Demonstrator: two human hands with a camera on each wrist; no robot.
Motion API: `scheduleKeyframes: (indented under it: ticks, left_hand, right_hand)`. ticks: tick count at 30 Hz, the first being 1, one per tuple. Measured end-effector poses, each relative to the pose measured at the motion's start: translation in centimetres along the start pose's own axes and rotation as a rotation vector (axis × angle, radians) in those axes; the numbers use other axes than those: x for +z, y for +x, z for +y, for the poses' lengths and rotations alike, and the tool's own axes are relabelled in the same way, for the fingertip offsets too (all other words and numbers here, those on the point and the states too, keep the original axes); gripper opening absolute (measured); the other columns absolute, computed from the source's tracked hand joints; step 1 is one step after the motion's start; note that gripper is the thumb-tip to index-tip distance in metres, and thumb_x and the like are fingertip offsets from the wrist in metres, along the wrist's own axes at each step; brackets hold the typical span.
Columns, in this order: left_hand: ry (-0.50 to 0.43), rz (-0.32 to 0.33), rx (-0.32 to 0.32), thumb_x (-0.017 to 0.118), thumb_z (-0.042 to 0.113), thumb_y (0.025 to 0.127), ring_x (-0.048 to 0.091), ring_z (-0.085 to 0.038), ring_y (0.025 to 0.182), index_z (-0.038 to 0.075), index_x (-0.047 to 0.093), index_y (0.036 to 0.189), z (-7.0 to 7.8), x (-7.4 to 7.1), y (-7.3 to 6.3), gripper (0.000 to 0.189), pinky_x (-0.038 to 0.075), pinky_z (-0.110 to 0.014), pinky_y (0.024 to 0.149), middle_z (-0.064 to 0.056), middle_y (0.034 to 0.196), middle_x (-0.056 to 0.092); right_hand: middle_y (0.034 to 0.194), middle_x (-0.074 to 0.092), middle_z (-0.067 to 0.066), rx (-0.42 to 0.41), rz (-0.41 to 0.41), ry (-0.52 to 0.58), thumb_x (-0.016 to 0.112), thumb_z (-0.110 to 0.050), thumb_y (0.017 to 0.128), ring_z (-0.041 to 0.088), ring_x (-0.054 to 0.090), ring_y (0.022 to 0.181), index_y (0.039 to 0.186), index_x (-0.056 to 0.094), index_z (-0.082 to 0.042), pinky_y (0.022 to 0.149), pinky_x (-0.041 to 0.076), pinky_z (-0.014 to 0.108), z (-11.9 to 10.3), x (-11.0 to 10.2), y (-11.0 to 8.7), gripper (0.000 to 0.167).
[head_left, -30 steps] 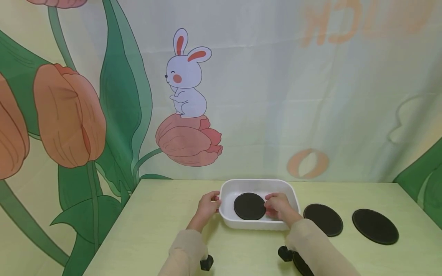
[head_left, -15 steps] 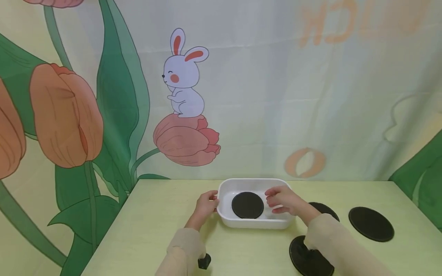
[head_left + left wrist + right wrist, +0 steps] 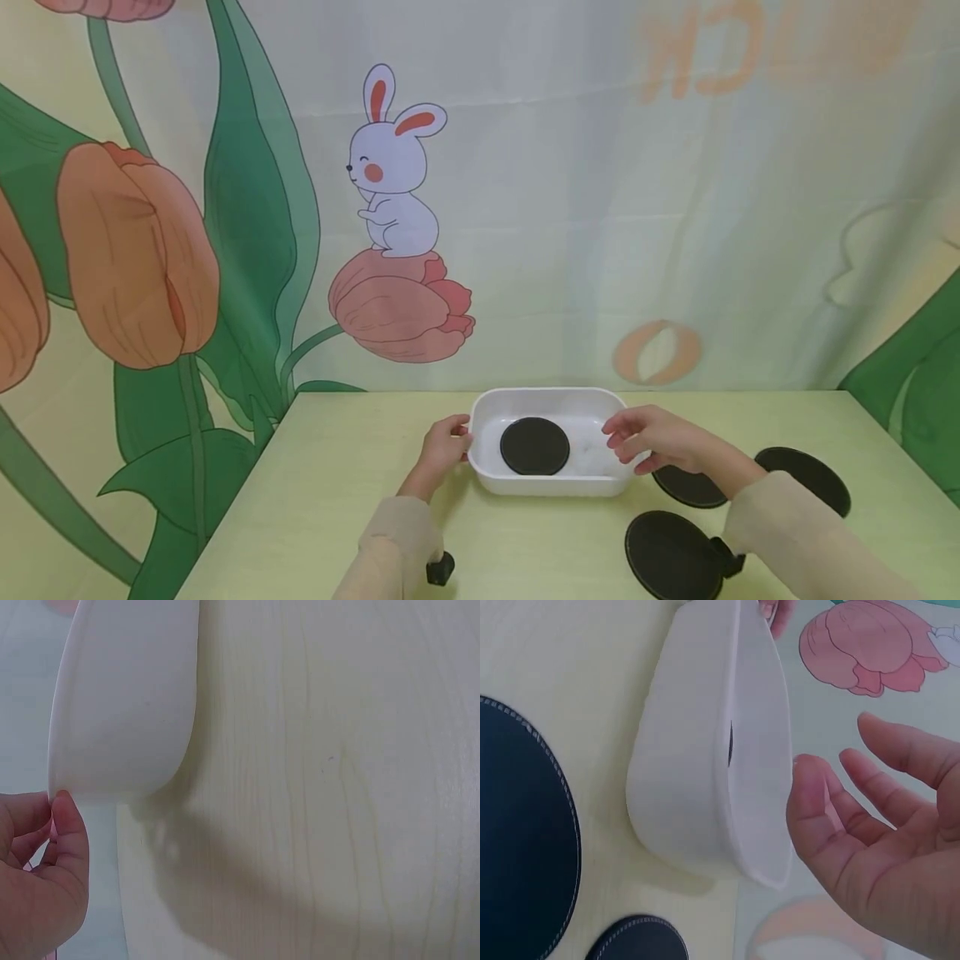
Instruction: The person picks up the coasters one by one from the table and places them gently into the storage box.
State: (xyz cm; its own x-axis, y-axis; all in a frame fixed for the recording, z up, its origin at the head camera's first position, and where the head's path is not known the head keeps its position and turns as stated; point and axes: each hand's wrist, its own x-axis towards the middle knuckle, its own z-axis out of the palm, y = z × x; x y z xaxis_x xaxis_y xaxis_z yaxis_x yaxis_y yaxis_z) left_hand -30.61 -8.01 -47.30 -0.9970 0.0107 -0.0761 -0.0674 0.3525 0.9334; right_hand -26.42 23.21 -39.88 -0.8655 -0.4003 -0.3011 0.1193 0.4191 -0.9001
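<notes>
A white rectangular basin (image 3: 555, 485) stands at the back of the table, with a round black coaster (image 3: 535, 447) lying inside it, left of the middle. My left hand (image 3: 444, 447) pinches the basin's left rim; in the left wrist view the thumb (image 3: 69, 829) and fingertips meet at that rim. Over the basin's right rim hovers my right hand (image 3: 663, 437), its fingers loosely bent and nothing between them. From the right wrist, only a dark sliver of the coaster (image 3: 730, 742) shows past the basin's rim.
Three more round black coasters lie on the table to the right: a near coaster (image 3: 670, 552), a middle coaster (image 3: 692, 489) partly behind my right hand, and a far-right coaster (image 3: 813, 479) partly behind the forearm. A printed cloth (image 3: 540, 250) hangs behind the table.
My right hand has moved right from beside the coaster in the basin to above the right rim, its fingers spreading. The coaster stays inside, and my left hand keeps its place.
</notes>
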Motion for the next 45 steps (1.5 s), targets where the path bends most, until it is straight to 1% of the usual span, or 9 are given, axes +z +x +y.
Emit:
scheduleKeyframes:
  ticks: [6,13,20,27,32,36,41,45]
  left_hand:
    - [0.008,0.003,0.0,0.051,-0.004,0.083,0.052,-0.015,0.074,-0.005,0.049,0.121,-0.1,0.0,0.0,0.038,0.053,-0.021,0.058,-0.014,0.095,0.053]
    - [0.009,-0.001,0.007,0.051,-0.004,0.083,0.053,-0.017,0.075,-0.005,0.049,0.12,-0.1,0.0,0.0,0.037,0.053,-0.022,0.059,-0.015,0.095,0.053]
    - [-0.008,0.001,0.001,0.05,-0.004,0.083,0.054,-0.018,0.076,-0.005,0.049,0.121,0.0,0.0,0.1,0.038,0.053,-0.022,0.059,-0.014,0.094,0.053]
    - [-0.01,-0.001,-0.008,0.051,-0.004,0.083,0.056,-0.021,0.077,-0.005,0.049,0.121,0.0,0.0,0.0,0.038,0.053,-0.021,0.058,-0.014,0.094,0.053]
    - [-0.008,0.001,0.003,0.05,-0.005,0.083,0.054,-0.019,0.075,-0.007,0.048,0.121,0.1,0.1,-0.1,0.038,0.053,-0.021,0.058,-0.014,0.094,0.053]
    - [-0.003,0.0,0.008,0.05,-0.005,0.083,0.053,-0.016,0.074,-0.007,0.048,0.121,0.1,0.1,-0.1,0.038,0.053,-0.022,0.058,-0.014,0.093,0.052]
    - [-0.004,0.0,0.013,0.05,-0.005,0.083,0.054,-0.017,0.074,-0.007,0.048,0.121,0.1,0.0,-0.2,0.038,0.054,-0.022,0.058,-0.014,0.094,0.053]
    - [-0.006,0.0,0.014,0.05,-0.005,0.083,0.052,-0.014,0.072,-0.007,0.048,0.121,0.0,0.0,-0.1,0.038,0.054,-0.023,0.058,-0.014,0.094,0.052]
  right_hand:
    - [0.098,0.054,0.011,0.014,-0.045,0.026,0.064,-0.013,0.077,0.018,0.054,0.077,0.113,0.047,0.002,0.063,0.051,0.034,1.1,-1.3,-1.8,0.043]
    - [0.098,0.053,0.009,0.011,-0.084,0.056,0.061,-0.013,0.08,0.018,0.053,0.079,0.116,0.044,0.005,0.065,0.05,0.035,3.0,-2.7,-3.2,0.043]
    - [0.099,0.053,0.008,0.033,-0.061,0.058,0.061,-0.013,0.081,0.019,0.052,0.081,0.117,0.041,0.006,0.066,0.05,0.036,5.6,-3.5,-4.4,0.045]
    - [0.097,0.053,0.009,0.047,-0.05,0.058,0.06,-0.012,0.08,0.018,0.052,0.078,0.116,0.04,0.009,0.063,0.048,0.033,8.1,-3.4,-4.8,0.046]
    - [0.098,0.053,0.012,0.054,-0.025,0.014,0.059,-0.01,0.079,0.018,0.05,0.078,0.115,0.042,0.008,0.061,0.047,0.033,9.4,-2.9,-4.9,0.044]
    - [0.095,0.054,0.011,0.038,0.003,-0.05,0.06,-0.009,0.078,0.017,0.05,0.076,0.112,0.045,0.007,0.057,0.045,0.03,10.6,-2.6,-4.7,0.041]
    - [0.086,0.055,0.007,0.003,0.027,-0.137,0.064,-0.01,0.075,0.012,0.048,0.066,0.107,0.049,0.006,0.048,0.04,0.021,11.4,-2.0,-4.4,0.038]
    - [0.08,0.051,0.005,-0.035,0.013,-0.158,0.065,-0.008,0.074,0.008,0.043,0.056,0.106,0.05,0.008,0.044,0.036,0.018,11.5,-1.5,-4.3,0.04]
